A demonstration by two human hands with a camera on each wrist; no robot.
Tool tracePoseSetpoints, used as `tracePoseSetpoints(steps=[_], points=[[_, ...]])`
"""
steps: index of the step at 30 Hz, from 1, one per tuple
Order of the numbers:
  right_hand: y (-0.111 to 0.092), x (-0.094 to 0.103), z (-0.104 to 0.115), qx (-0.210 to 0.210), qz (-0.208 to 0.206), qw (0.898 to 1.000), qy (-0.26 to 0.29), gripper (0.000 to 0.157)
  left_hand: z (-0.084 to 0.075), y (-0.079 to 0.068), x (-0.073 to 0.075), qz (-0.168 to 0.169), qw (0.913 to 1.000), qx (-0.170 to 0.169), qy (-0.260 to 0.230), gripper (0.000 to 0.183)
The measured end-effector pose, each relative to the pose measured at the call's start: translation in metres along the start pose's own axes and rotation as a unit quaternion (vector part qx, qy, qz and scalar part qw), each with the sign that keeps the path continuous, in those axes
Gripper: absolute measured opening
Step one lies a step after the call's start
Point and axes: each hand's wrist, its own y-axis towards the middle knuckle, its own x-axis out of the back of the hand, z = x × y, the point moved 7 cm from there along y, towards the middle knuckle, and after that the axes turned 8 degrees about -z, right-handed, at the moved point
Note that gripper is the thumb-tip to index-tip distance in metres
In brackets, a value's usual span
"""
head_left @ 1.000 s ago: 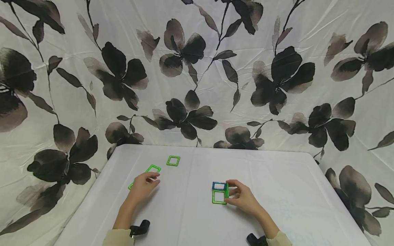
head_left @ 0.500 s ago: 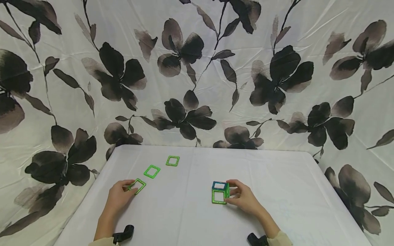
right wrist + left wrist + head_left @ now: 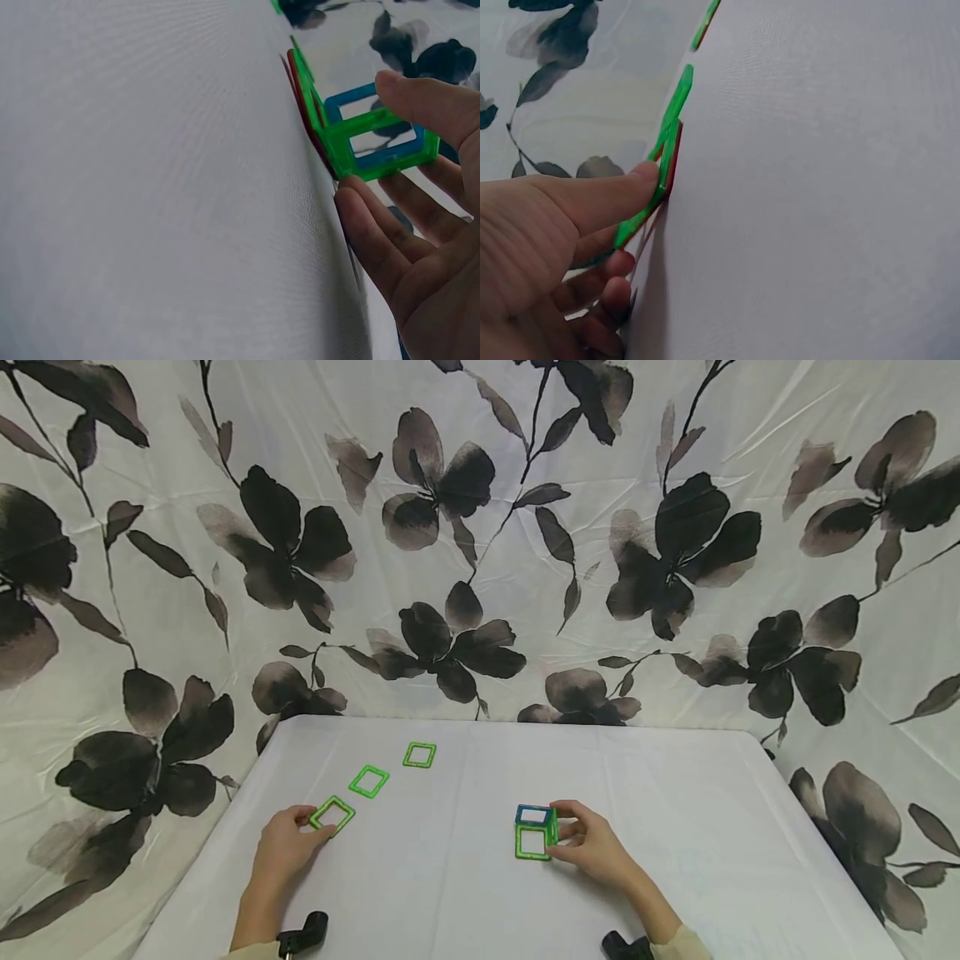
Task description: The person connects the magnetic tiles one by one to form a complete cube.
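A green square magnetic tile (image 3: 344, 806) with an open centre is pinched by my left hand (image 3: 281, 850) at the table's left. In the left wrist view the thumb presses on the tile's near side (image 3: 671, 161) and the tile is tilted up from the tabletop. My right hand (image 3: 592, 843) holds a small corner of joined tiles right of the middle. That corner has a green tile (image 3: 532, 857) lying flat, a blue tile (image 3: 534, 807) standing behind it, and a green tile (image 3: 382, 169) upright on its right, between thumb and fingers.
Two more green square tiles lie flat beyond my left hand, a nearer one (image 3: 360, 789) and a farther one (image 3: 419, 765). The white table (image 3: 465, 902) ends at a flower-printed cloth (image 3: 480, 527) hanging behind it.
My left hand has moved left and toward me, from over the middle loose tile to the nearest one, and now pinches it. My right hand and its joined tiles stay in place.
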Motion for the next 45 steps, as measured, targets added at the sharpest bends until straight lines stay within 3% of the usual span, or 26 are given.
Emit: tracePoseSetpoints(steps=[9, 14, 18, 23, 29, 39, 45], points=[[-0.001, -0.002, 0.004, 0.0, 0.0, 1.0, -0.001, 0.065, 0.001, 0.002, -0.002, -0.056, 0.9936, 0.018, -0.096, 0.035], [-0.001, -0.003, 0.004, 0.002, 0.004, 1.0, -0.007, 0.065, 0.003, 0.005, -0.007, -0.062, 0.9849, 0.054, -0.152, 0.034], [0.0, -0.003, 0.004, 0.0, 0.003, 1.0, -0.011, 0.065, -0.004, 0.005, -0.013, -0.056, 0.9788, 0.065, -0.186, 0.035], [0.002, -0.003, 0.0, 0.0, 0.001, 1.0, -0.02, 0.063, -0.027, 0.004, -0.027, -0.032, 0.9762, 0.059, -0.206, 0.03], [0.001, -0.004, 0.006, -0.004, 0.003, 1.0, -0.023, 0.063, -0.063, -0.006, -0.059, 0.025, 0.9696, 0.031, -0.242, 0.02], [0.001, -0.007, 0.007, -0.005, 0.0, 1.0, -0.023, 0.063, -0.11, -0.021, -0.096, 0.083, 0.9484, -0.034, -0.304, 0.015], [0.005, -0.006, -0.016, 0.001, -0.018, 0.999, -0.036, 0.065, -0.133, -0.031, -0.112, 0.116, 0.9358, -0.054, -0.328, 0.014]])
